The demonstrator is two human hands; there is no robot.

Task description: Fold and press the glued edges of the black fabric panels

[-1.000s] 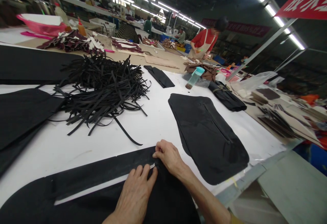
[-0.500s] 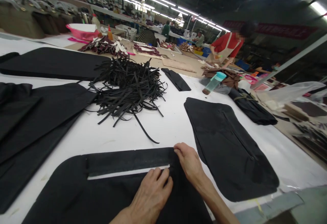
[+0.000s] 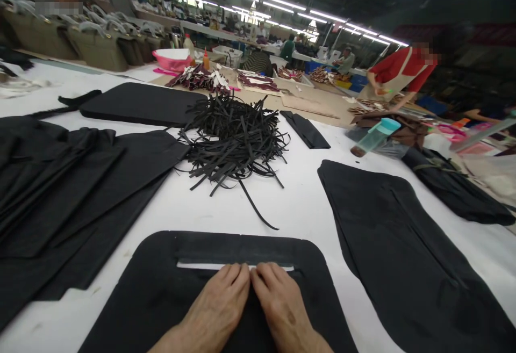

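Observation:
A black rounded panel (image 3: 161, 294) with a long narrow slot (image 3: 197, 265) lies on the white table right in front of me. My left hand (image 3: 217, 304) and my right hand (image 3: 280, 304) rest flat on it side by side, fingers stretched out, fingertips at the lower edge of the slot near its middle. Neither hand holds anything. Just beyond the panel sits a heap of thin black strips (image 3: 234, 135), with one long strip trailing toward me.
A stack of black panels (image 3: 403, 245) lies at the right, folded black pieces (image 3: 60, 192) at the left, another panel (image 3: 137, 103) behind. A teal-capped bottle (image 3: 374, 135) lies far right. A person in red (image 3: 399, 71) works at a far table.
The view has swung so the slotted panel is centred. My right hand came from the slot's right end to the middle, beside my left hand.

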